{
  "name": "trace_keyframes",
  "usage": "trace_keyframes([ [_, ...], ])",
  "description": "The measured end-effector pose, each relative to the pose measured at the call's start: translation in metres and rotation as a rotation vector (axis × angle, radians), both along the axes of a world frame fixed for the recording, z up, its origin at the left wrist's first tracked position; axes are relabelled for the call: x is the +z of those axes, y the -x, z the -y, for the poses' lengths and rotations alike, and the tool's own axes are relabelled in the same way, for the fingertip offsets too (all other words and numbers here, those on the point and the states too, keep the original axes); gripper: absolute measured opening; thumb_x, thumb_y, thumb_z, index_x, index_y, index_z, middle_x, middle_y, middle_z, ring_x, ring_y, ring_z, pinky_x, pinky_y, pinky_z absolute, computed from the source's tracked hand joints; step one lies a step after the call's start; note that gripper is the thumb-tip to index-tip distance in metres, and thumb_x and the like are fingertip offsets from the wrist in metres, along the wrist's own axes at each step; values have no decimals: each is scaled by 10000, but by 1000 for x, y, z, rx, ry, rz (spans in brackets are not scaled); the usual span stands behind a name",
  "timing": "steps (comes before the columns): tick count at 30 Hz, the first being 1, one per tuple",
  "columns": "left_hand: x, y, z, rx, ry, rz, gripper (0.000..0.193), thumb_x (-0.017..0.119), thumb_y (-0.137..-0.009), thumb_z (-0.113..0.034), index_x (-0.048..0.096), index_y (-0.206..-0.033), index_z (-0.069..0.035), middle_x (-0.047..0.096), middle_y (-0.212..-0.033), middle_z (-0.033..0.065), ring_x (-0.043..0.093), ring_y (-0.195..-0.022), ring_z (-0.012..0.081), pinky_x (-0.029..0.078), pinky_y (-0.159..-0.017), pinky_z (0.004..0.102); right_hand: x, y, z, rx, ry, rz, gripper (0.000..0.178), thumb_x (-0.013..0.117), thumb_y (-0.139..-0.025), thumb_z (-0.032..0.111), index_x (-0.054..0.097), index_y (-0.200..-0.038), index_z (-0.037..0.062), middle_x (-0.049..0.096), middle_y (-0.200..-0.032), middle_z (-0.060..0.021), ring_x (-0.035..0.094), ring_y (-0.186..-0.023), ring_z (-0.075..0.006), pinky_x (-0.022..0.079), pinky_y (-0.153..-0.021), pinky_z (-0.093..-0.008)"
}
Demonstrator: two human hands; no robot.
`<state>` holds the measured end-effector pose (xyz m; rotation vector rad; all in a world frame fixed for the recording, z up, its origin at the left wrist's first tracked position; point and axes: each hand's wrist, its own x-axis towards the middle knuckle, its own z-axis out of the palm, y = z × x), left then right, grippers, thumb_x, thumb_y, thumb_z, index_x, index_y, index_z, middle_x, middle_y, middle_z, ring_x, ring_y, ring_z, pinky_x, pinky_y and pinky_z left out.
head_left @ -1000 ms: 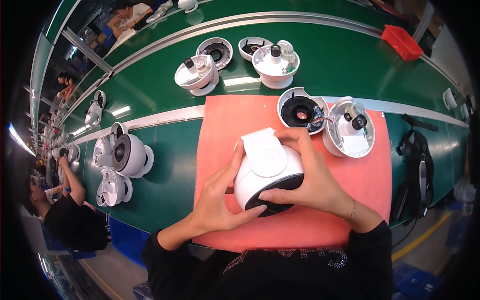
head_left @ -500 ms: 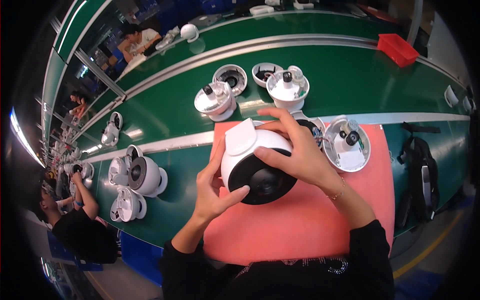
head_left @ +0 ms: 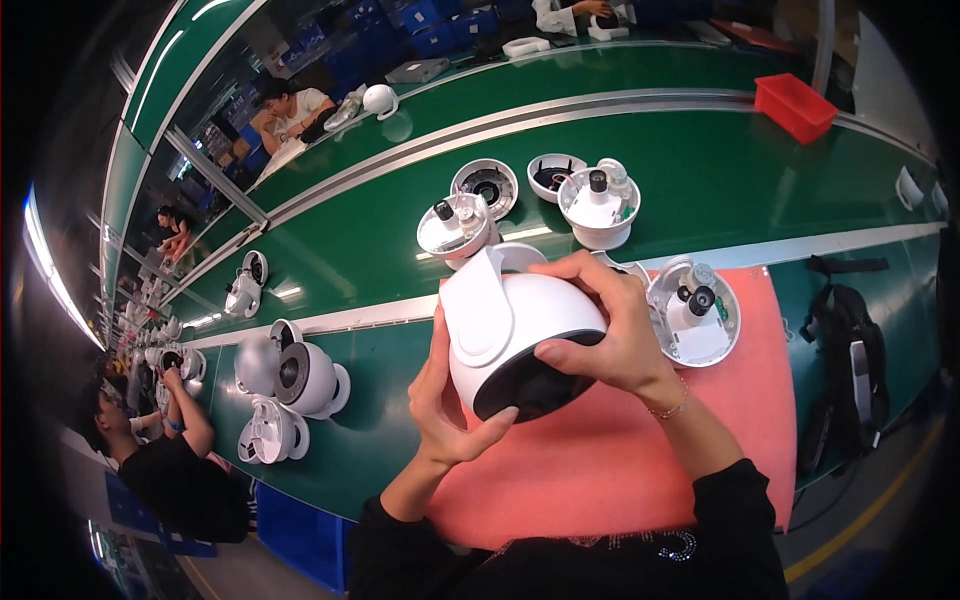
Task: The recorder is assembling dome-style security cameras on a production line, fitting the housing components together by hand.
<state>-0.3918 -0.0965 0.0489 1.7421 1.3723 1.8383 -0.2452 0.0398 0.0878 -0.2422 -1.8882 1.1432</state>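
Observation:
Between my two hands is a round white security camera [head_left: 545,305] with a glossy black front, tipped so that the black face points down toward me. Its white bracket arm runs up the left side. My left hand [head_left: 440,415] wraps the lower left, thumb at the black rim. From the right, my right hand [head_left: 615,330] grips the shell, with its thumb near the black face and its fingers over the top. Beneath lies a pink cloth mat [head_left: 600,480]. An opened camera housing [head_left: 712,340] with a black lens rests on the mat beside my right hand.
Opened camera housings [head_left: 600,215] [head_left: 455,235] stand beyond the mat on the green bench. More camera units [head_left: 310,380] sit to the left. A red bin [head_left: 795,108] is at the far right, and a black strap [head_left: 845,360] lies right of the mat. Co-workers [head_left: 165,460] sit at left and beyond.
The camera has tilted further forward, showing more of its white top and less of its black face. Both hands turned with it and kept hold. My view has shifted slightly.

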Motion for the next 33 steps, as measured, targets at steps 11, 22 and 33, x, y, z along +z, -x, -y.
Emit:
trace_keyframes([
  [11,-16,4,5,-74,218,188,1010,724,-644,-151,80,-1396,47,289,-1383,202,359,-1251,263,300,-1020,348,-17,10,9,-187,-117,106,537,716,-669,454,598,-938,5,649,-730,-143,652,-633,-274,517,-594,-326],
  [22,-36,82,71,278,370,1096,445,548,-863,-357,484,-1196,-70,539,-1174,91,549,-1052,235,479,-841,440,17,-43,12,-225,-270,503,411,644,-768,184,539,-1127,14,597,-1062,-162,602,-908,-265,466,-792,-335],
  [33,-83,157,82,391,406,1246,675,607,-800,-451,347,-1300,-79,369,-1323,115,373,-1233,308,306,-1013,491,-20,-152,-53,-573,273,709,428,543,-874,218,446,-1247,30,551,-1095,-130,534,-978,-192,444,-803,-313],
])
